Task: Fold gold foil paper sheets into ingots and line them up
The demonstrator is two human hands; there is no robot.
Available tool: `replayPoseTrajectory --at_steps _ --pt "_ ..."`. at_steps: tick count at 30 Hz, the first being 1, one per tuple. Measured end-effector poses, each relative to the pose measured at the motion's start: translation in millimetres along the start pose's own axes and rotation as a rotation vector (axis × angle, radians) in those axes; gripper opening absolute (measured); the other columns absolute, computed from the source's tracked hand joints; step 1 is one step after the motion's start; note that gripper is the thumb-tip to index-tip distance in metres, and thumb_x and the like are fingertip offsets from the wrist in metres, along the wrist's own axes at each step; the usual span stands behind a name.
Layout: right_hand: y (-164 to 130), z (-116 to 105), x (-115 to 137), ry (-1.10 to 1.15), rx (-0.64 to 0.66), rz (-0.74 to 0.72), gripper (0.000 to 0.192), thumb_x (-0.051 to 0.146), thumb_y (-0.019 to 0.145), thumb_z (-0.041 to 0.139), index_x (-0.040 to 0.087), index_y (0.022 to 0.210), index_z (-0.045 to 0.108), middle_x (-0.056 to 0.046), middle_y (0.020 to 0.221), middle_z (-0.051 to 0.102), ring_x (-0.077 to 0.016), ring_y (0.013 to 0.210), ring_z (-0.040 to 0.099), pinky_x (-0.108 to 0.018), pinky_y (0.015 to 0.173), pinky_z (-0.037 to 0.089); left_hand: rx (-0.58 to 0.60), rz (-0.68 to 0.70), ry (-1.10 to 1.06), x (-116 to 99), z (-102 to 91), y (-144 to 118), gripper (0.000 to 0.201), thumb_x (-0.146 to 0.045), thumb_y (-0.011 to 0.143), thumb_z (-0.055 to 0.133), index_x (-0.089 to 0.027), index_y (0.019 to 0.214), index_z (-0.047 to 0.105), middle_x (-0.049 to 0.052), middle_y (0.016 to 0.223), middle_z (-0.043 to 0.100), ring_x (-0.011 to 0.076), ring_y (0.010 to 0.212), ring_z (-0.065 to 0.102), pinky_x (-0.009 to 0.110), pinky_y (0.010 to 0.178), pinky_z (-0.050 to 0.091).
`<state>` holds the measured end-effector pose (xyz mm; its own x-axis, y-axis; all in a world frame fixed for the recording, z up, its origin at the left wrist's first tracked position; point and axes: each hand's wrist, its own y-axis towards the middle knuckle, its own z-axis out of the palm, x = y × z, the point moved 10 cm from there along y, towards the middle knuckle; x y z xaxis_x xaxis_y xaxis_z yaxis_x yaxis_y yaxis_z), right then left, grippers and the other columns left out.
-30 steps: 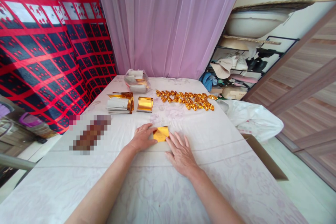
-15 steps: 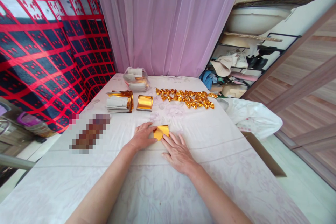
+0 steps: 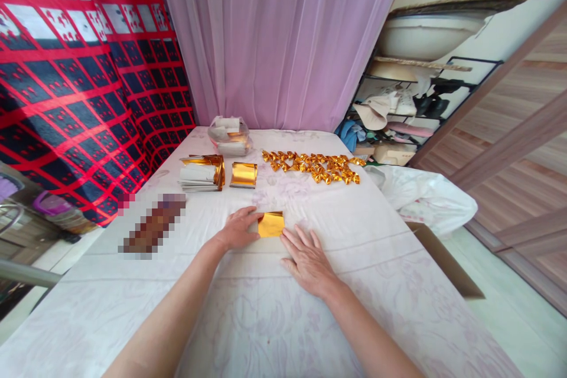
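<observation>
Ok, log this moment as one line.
left hand: pressing gold foil sheet | right hand: flat on tablecloth beside sheet | folded gold pieces: behind

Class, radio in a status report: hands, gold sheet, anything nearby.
Left hand pressing gold sheet flat. Right hand flat on cloth, at sheet's corner. Folded gold pieces beyond, well apart.
</observation>
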<state>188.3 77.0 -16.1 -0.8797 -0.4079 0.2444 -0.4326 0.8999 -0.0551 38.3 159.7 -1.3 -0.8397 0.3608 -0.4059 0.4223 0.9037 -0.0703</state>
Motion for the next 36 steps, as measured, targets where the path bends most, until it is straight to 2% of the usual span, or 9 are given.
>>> replayPoseTrajectory --at_steps 4,6,8,10,12,15,19,30,36 --pt "0 0 1 0.015 -0.003 -0.001 0.056 0.048 0.096 0.038 0.026 0.148 0.034 -0.001 0.155 0.031 -0.0261 0.146 0.014 -0.055 0.117 0.008 -0.103 -0.01 0.018 -12 -8.0 -15 0.052 -0.022 0.081 0.055 -0.028 0.133 0.054 0.007 0.147 0.044 0.0269 0.135 0.04 0.046 0.11 0.033" --pt "0 0 1 0.017 -0.008 -0.006 0.057 0.049 0.096 0.038 0.026 0.148 0.034 -0.002 0.155 0.03 -0.0265 0.146 0.014 -0.055 0.117 0.008 -0.192 0.096 0.058 -37 -11.5 -28 0.043 -0.024 0.087 0.049 -0.027 0.129 0.057 0.006 0.146 0.047 0.0279 0.137 0.037 0.049 0.109 0.032" --pt "0 -1 2 0.013 -0.016 -0.009 0.057 0.049 0.096 0.038 0.025 0.148 0.033 -0.003 0.155 0.03 -0.0272 0.146 0.015 -0.055 0.117 0.009 -0.149 0.215 0.085 -62 1.0 -38 0.037 -0.028 0.092 0.047 -0.028 0.126 0.06 0.005 0.143 0.05 0.0286 0.137 0.037 0.051 0.109 0.03" --pt "-1 -2 2 0.011 -0.022 -0.011 0.058 0.049 0.096 0.038 0.025 0.148 0.033 -0.003 0.155 0.031 -0.0278 0.146 0.015 -0.055 0.117 0.009 -0.161 0.216 0.139 -72 9.1 -45 0.038 -0.031 0.093 0.047 -0.026 0.128 0.058 0.006 0.151 0.041 0.031 0.142 0.027 0.054 0.112 0.025" --pt "-1 -2 3 0.011 -0.027 -0.01 0.058 0.05 0.096 0.037 0.025 0.148 0.034 -0.004 0.155 0.032 -0.0283 0.145 0.017 -0.055 0.116 0.01 -0.155 0.23 0.179 -77 18.8 -47 0.042 -0.038 0.094 0.046 -0.026 0.134 0.054 0.006 0.152 0.038 0.032 0.145 0.02 0.058 0.114 0.018" --pt "-1 -3 3 0.012 -0.034 -0.011 0.059 0.052 0.097 0.035 0.025 0.148 0.033 -0.004 0.154 0.032 -0.0285 0.145 0.017 -0.055 0.116 0.01 -0.148 0.255 0.196 -75 29.2 -49 0.049 -0.046 0.096 0.041 -0.028 0.14 0.046 0.005 0.15 0.043 0.0319 0.146 0.016 0.061 0.116 0.006" --pt "-2 -3 3 0.019 -0.024 -0.015 0.058 0.05 0.096 0.037 0.026 0.149 0.033 -0.002 0.155 0.03 -0.0281 0.145 0.016 -0.055 0.116 0.009 -0.158 0.221 0.181 -61 30.6 -50 0.048 -0.048 0.097 0.037 -0.031 0.141 0.046 0.003 0.145 0.049 0.0311 0.146 0.018 0.063 0.115 -0.004" --pt "-2 -2 1 0.02 -0.031 -0.011 0.056 0.05 0.097 0.035 0.025 0.147 0.036 -0.001 0.155 0.03 -0.0274 0.146 0.014 -0.054 0.116 0.007 -0.115 0.181 0.164 -45 25.8 -57 0.047 -0.048 0.099 0.033 -0.033 0.142 0.043 0.0 0.145 0.049 0.0296 0.146 0.018 0.062 0.114 -0.009" --pt "-1 -2 1 0.017 -0.038 -0.005 0.055 0.048 0.097 0.038 0.025 0.147 0.037 -0.001 0.155 0.032 -0.0271 0.145 0.015 -0.054 0.116 0.008 -0.104 0.153 0.16 -33 23.4 -59 0.046 -0.047 0.099 0.032 -0.032 0.141 0.045 -0.001 0.144 0.05 0.0306 0.145 0.021 0.063 0.114 -0.007"
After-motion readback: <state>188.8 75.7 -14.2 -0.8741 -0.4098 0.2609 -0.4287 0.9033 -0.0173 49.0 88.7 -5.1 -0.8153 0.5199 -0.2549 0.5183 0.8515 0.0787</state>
